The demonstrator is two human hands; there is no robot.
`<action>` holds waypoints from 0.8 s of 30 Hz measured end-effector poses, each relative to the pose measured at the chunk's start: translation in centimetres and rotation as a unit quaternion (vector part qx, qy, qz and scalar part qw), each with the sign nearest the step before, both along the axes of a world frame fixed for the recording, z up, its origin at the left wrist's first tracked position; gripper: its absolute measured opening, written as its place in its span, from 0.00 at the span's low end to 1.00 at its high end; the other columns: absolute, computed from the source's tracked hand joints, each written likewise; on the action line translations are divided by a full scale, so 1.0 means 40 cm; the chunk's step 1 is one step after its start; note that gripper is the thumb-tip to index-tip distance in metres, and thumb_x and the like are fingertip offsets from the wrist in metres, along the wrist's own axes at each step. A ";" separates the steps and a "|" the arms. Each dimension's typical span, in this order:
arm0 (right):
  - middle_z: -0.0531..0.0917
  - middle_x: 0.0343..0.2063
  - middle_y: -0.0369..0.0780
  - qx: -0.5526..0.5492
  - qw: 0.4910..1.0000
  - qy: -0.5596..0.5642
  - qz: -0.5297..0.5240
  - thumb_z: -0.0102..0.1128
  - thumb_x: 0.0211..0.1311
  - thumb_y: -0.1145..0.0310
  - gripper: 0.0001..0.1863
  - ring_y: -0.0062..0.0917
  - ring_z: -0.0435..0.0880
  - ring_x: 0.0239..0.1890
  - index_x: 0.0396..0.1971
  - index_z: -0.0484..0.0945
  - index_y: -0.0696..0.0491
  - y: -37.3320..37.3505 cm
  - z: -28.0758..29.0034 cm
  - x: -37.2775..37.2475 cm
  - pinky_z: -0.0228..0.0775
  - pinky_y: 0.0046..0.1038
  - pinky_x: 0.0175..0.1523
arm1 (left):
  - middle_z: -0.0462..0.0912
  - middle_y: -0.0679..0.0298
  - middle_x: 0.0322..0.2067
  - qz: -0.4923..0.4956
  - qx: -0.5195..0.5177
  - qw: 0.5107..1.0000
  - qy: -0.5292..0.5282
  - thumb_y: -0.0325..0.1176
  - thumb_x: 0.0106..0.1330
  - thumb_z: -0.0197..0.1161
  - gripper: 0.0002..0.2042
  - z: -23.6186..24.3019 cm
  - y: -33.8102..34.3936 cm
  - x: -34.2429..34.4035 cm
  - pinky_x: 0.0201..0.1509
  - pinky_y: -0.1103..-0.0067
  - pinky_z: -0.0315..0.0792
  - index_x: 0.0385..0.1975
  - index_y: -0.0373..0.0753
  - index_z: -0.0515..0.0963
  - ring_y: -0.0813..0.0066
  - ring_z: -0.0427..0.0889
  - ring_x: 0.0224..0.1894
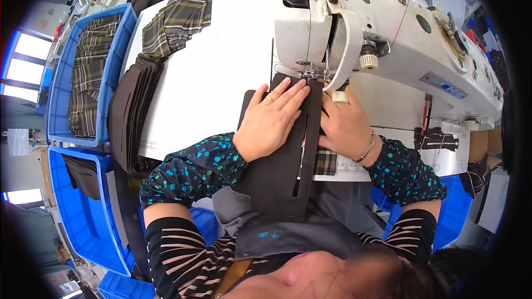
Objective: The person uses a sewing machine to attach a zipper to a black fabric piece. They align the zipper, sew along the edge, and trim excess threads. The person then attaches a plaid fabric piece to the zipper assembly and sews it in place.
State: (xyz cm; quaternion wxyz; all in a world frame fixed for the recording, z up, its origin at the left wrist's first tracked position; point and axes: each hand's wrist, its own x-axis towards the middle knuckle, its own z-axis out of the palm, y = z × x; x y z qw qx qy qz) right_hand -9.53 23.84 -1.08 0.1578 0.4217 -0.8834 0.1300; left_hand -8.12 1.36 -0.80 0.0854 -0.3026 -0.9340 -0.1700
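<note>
A dark brown fabric panel (266, 174) with a long narrow slit lies under the sewing machine's presser foot (311, 73) and hangs over the table's near edge. My left hand (271, 119) presses flat on it, fingers stretched toward the needle. Along the panel's right edge, my right hand (346, 124) rests with thumb and fingers apart; some fingertips are hidden behind the machine's guard and the cloth. Plaid cloth (326, 164) shows below that hand, beside the brown panel. The white sewing machine (388, 50) stands over the work.
Stacked brown panels (133, 111) and plaid pieces (180, 19) lie on the left of the white table (221, 50). A blue bin (113, 72) holds folded plaid cloth; a nearer blue bin (83, 216) holds brown pieces. A dark zipper-like strip (438, 139) lies at the right.
</note>
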 end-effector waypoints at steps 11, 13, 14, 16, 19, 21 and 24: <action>0.84 0.43 0.51 0.025 1.000 -0.006 0.001 0.75 0.39 0.39 0.36 0.47 0.79 0.56 0.36 0.86 0.60 0.002 0.003 -0.001 0.63 0.55 0.69 | 0.75 0.61 0.66 0.015 -0.019 1.000 0.010 0.32 0.70 0.61 0.24 0.002 0.004 -0.006 0.71 0.52 0.60 0.66 0.41 0.71 0.60 0.70 0.70; 0.84 0.43 0.50 0.026 1.000 -0.006 0.003 0.75 0.38 0.40 0.36 0.47 0.79 0.56 0.36 0.86 0.60 0.002 0.002 -0.002 0.63 0.55 0.68 | 0.75 0.61 0.66 0.017 -0.015 1.000 0.009 0.33 0.70 0.61 0.24 0.002 0.006 -0.008 0.71 0.51 0.60 0.66 0.41 0.71 0.61 0.70 0.70; 0.84 0.43 0.50 0.027 1.000 -0.006 0.004 0.75 0.38 0.40 0.36 0.47 0.79 0.56 0.36 0.86 0.60 0.002 0.002 -0.002 0.63 0.55 0.68 | 0.75 0.61 0.66 0.018 -0.012 1.000 0.009 0.33 0.70 0.61 0.23 0.001 0.005 -0.008 0.70 0.51 0.60 0.65 0.41 0.71 0.61 0.71 0.70; 0.84 0.42 0.50 0.028 1.000 0.003 0.004 0.76 0.38 0.42 0.36 0.47 0.79 0.56 0.38 0.86 0.60 0.002 0.002 -0.001 0.64 0.55 0.68 | 0.74 0.61 0.66 0.021 -0.012 1.000 0.005 0.34 0.71 0.60 0.22 0.000 0.004 -0.012 0.70 0.49 0.61 0.65 0.41 0.72 0.61 0.70 0.70; 0.84 0.43 0.49 0.028 1.000 -0.003 0.007 0.77 0.37 0.43 0.38 0.47 0.79 0.56 0.43 0.85 0.59 0.004 0.002 -0.001 0.64 0.54 0.68 | 0.74 0.60 0.66 0.030 -0.014 0.999 0.000 0.37 0.73 0.58 0.20 -0.001 -0.001 -0.030 0.70 0.45 0.60 0.63 0.39 0.73 0.60 0.70 0.71; 0.83 0.43 0.49 0.026 1.000 -0.006 0.007 0.78 0.36 0.44 0.40 0.47 0.79 0.55 0.48 0.84 0.59 0.005 0.003 -0.001 0.64 0.54 0.68 | 0.75 0.60 0.65 0.038 -0.023 0.999 0.006 0.37 0.73 0.58 0.21 -0.003 -0.005 -0.055 0.70 0.45 0.60 0.63 0.40 0.73 0.60 0.71 0.70; 0.83 0.44 0.48 0.026 1.000 -0.010 0.005 0.79 0.36 0.46 0.43 0.46 0.79 0.55 0.53 0.82 0.58 0.003 0.010 0.000 0.64 0.54 0.68 | 0.77 0.59 0.61 0.047 -0.023 0.998 0.029 0.37 0.72 0.58 0.18 -0.008 -0.005 -0.088 0.68 0.42 0.61 0.60 0.40 0.75 0.59 0.73 0.68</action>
